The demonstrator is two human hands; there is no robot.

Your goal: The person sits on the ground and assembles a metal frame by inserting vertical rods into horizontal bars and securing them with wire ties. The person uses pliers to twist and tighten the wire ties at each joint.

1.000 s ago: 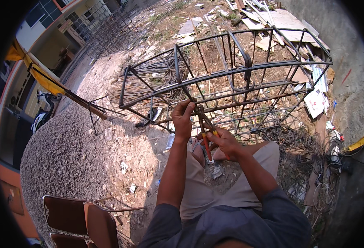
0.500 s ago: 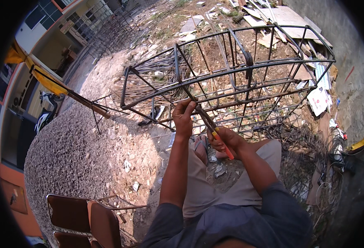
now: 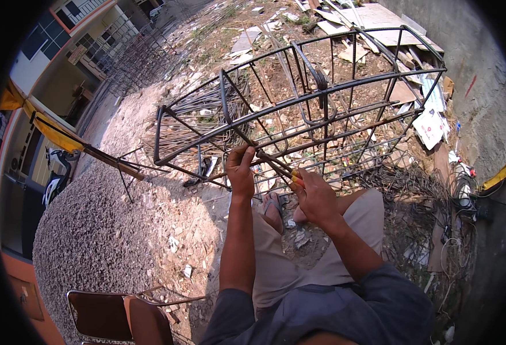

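Observation:
A long cage of dark steel rebar stretches across in front of me, with squared stirrups along it. My right hand is closed around the handles of pincers, dark metal with red and yellow grips. Their dark arms stand somewhat apart, and the jaw end sits against the cage beside my left fingertips. My left hand is closed in a pinch next to a stirrup at the cage's near side. Whatever lies between its thumb and fingers is too small or hidden to make out.
Rubble covers the ground, with a gravel heap at left and a brown chair at lower left. Thin rods lie behind the cage. Tangled wire and a concrete wall are at right. A yellow cloth hangs at left.
The pincers' arms have spread apart, and my right hand now covers most of the red grips. My left hand stays by the stirrup. The whole view has shifted slightly.

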